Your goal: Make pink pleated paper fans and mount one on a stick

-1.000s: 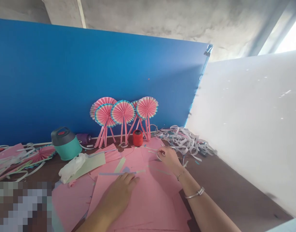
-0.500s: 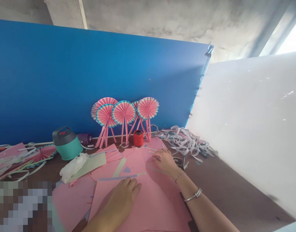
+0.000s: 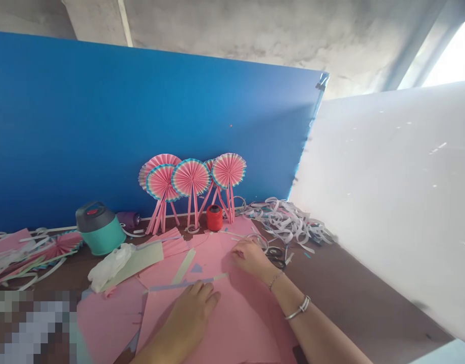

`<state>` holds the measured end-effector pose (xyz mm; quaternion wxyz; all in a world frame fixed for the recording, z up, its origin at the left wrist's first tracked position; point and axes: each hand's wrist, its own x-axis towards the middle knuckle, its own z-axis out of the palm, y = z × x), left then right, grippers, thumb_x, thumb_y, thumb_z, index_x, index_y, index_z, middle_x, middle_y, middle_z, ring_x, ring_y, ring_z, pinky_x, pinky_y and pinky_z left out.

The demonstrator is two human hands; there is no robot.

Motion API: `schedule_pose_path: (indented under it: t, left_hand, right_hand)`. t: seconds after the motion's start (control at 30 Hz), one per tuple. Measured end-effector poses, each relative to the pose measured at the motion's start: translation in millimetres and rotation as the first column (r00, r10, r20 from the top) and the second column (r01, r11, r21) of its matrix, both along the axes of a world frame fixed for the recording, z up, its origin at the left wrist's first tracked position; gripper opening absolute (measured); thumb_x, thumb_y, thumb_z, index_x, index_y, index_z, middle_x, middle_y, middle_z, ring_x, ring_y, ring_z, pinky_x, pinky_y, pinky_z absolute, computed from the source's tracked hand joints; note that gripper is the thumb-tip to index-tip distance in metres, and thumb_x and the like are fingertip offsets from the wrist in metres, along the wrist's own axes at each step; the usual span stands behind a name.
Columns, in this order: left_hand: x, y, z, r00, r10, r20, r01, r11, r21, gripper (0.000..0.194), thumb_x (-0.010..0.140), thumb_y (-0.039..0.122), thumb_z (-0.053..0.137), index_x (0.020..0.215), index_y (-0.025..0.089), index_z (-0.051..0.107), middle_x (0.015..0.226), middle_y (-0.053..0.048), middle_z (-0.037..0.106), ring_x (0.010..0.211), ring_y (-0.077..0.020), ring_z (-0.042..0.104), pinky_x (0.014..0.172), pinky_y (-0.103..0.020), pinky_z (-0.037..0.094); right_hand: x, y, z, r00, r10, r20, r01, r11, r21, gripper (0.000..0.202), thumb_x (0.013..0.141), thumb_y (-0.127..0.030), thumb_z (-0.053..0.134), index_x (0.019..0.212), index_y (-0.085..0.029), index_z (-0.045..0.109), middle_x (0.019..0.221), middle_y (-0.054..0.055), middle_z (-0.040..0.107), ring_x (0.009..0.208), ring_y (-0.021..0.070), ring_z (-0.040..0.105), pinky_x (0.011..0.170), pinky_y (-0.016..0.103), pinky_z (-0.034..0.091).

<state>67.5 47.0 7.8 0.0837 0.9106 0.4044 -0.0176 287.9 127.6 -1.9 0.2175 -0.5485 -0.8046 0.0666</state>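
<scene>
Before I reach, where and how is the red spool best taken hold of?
I would grip the red spool around its round sides, thumb opposite fingers, coming from the near side: it stands upright, and the sticks of the paper fans rise close behind it.

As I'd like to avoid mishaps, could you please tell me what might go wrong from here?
The scissors lie close to the right hand, which might knock them. The narrow bluish strip along the pink sheet could shift if the left hand drags. The paper fans stand near the blue board and may topple if bumped.
</scene>
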Motion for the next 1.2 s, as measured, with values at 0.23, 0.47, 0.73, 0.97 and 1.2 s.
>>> schedule_pose_path:
  t: [0.23,0.47,0.73,0.97,1.2]
  left_hand:
    - [0,0,2.5,1.0,-0.002,0.008,0.002,1.0,0.011,0.049,0.084,0.001,0.036,0.126,0.017,0.056,0.127,-0.009,0.057,0.112,-0.0266,0.05,0.095,-0.042,0.044]
    - [-2,1,-5.4,0.998,0.008,0.066,-0.012,0.998,0.057,0.051,0.081,0.001,0.036,0.124,0.019,0.057,0.125,-0.009,0.06,0.113,-0.0254,0.052,0.097,-0.042,0.044]
    - [0,3,-6.6,0.995,0.051,0.081,-0.053,0.998,0.033,0.049,0.083,0.004,0.036,0.123,0.02,0.058,0.125,-0.007,0.061,0.115,-0.024,0.054,0.099,-0.041,0.043]
    - [-2,2,-4.3,0.997,0.037,0.065,-0.04,0.998,0.048,0.049,0.084,0.004,0.035,0.125,0.019,0.057,0.13,-0.008,0.058,0.119,-0.0251,0.052,0.101,-0.043,0.042]
    - [-6,3,-11.7,0.994,0.026,0.106,-0.031,0.999,0.042,0.049,0.085,0.005,0.035,0.127,0.02,0.055,0.133,-0.008,0.056,0.122,-0.0255,0.049,0.102,-0.044,0.04]
  right_hand:
    - [-1,0,2.5,1.0,-0.006,0.023,0.006,1.0,-0.021,0.02,0.075,-0.009,0.053,0.065,-0.018,0.067,0.073,0.002,0.068,0.075,0.0163,0.056,0.073,0.028,0.031]
    - [-1,-2,5.6,1.0,0.012,0.028,-0.011,0.999,-0.04,0.02,0.078,-0.011,0.052,0.072,-0.018,0.07,0.077,0.003,0.069,0.077,0.0164,0.058,0.073,0.027,0.034]
    - [-12,-7,6.2,0.998,0.026,0.062,-0.025,0.999,-0.022,0.02,0.081,-0.014,0.052,0.085,-0.02,0.071,0.09,0.006,0.069,0.089,0.0196,0.058,0.082,0.031,0.036]
    - [42,12,2.3,0.794,-0.607,0.013,0.592,0.779,0.206,0.034,0.088,-0.032,0.047,0.111,-0.014,0.065,0.131,0.016,0.053,0.123,0.0309,0.041,0.101,0.045,0.027]
    - [68,22,-14.0,0.761,-0.64,-0.105,0.646,0.762,0.041,0.037,0.09,-0.039,0.041,0.086,-0.015,0.07,0.109,0.018,0.064,0.123,0.0336,0.042,0.107,0.059,0.008]
